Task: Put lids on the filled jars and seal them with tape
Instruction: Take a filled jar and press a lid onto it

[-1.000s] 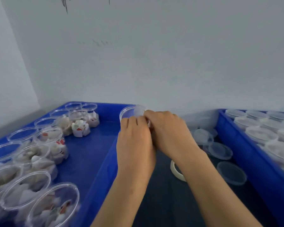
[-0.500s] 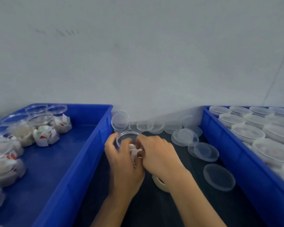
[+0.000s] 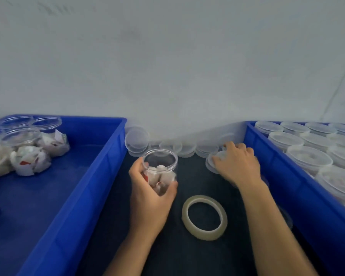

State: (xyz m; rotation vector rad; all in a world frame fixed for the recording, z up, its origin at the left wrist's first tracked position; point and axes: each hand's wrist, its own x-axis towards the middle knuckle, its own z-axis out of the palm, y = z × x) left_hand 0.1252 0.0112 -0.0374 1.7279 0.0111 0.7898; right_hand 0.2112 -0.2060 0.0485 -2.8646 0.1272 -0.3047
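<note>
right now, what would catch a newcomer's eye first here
The left hand grips an open filled jar at the centre, while the right hand rests on a clear lid. A tape roll lies flat nearer the viewer, between two blue bins.

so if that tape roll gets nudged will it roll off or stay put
The tape roll lies flat on the dark mat, so it would likely slide, not roll. It looks thin and hollow, so probably light. Stood on edge, it could roll.
</note>
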